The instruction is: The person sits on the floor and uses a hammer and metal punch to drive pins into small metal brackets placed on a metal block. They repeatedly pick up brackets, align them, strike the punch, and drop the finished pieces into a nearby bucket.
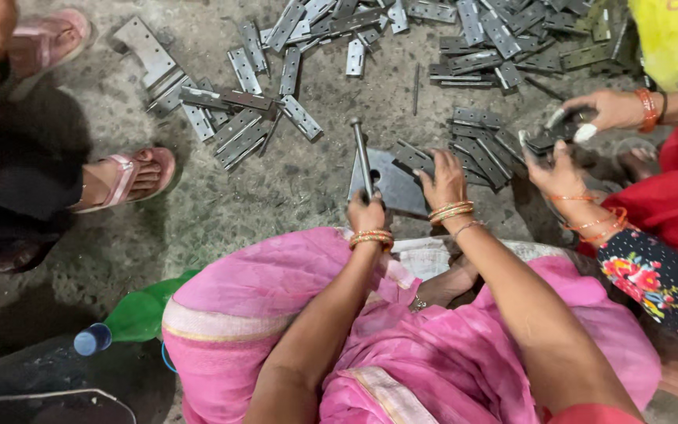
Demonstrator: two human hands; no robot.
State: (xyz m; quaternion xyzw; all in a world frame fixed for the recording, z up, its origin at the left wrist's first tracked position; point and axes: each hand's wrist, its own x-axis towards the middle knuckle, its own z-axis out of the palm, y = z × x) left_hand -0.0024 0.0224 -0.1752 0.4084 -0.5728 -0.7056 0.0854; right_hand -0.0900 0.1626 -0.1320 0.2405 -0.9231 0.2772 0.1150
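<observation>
- Left hand [366,210] fist closed on hammer [362,157].
- Right hand [445,179] fingers pinning hinge [416,157] on metal plate [390,184].
- Risk: hammer strikes fingers; hinge slips off.

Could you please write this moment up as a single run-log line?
left hand: shut on metal rod | right hand: on hinge over steel plate | floor: loose hinges

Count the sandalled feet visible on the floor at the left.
2: one pink sandalled foot at the top left corner, another lower down beside the hinge pile. Others may be hidden beyond the frame.
</observation>
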